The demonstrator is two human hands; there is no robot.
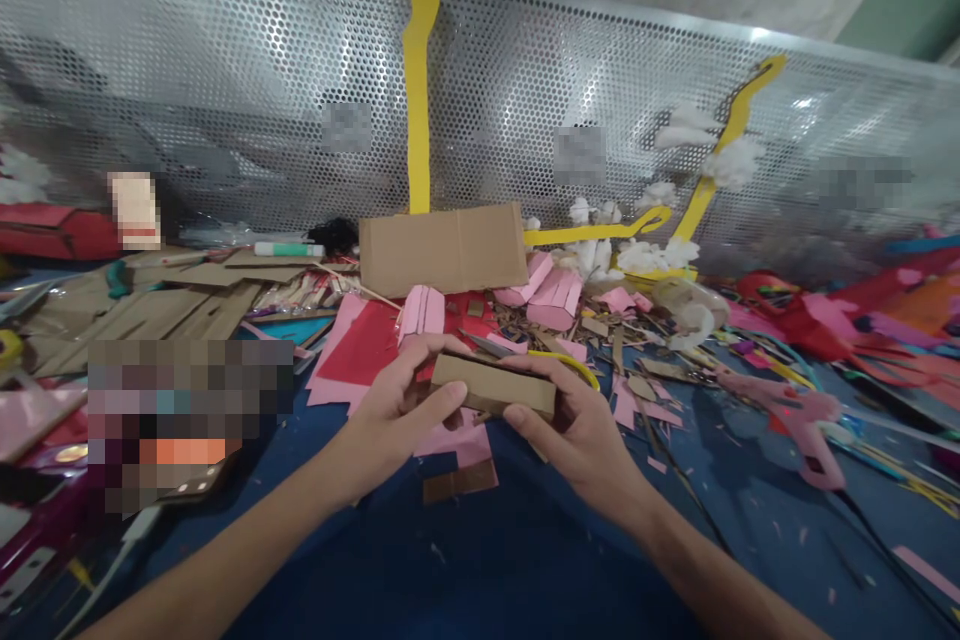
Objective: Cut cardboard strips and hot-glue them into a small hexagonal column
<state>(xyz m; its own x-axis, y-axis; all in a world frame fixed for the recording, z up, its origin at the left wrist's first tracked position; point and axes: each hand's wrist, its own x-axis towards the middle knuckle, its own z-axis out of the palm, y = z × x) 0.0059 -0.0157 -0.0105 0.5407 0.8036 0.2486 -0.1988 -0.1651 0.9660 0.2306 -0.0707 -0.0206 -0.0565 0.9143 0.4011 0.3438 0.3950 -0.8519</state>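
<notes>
Both of my hands hold a small folded brown cardboard piece above the blue table. My left hand grips its left end, thumb on the front face and fingers curled over the top. My right hand grips the right end the same way. A curved yellow strip shows just behind my right hand. Under the hands lie pink and red paper sheets and a small brown scrap.
A larger cardboard sheet leans against the perforated metal wall, with yellow paper strips and cotton tufts behind it. Pink folded boxes, a pink glue gun, a glue stick and cardboard offcuts clutter the table.
</notes>
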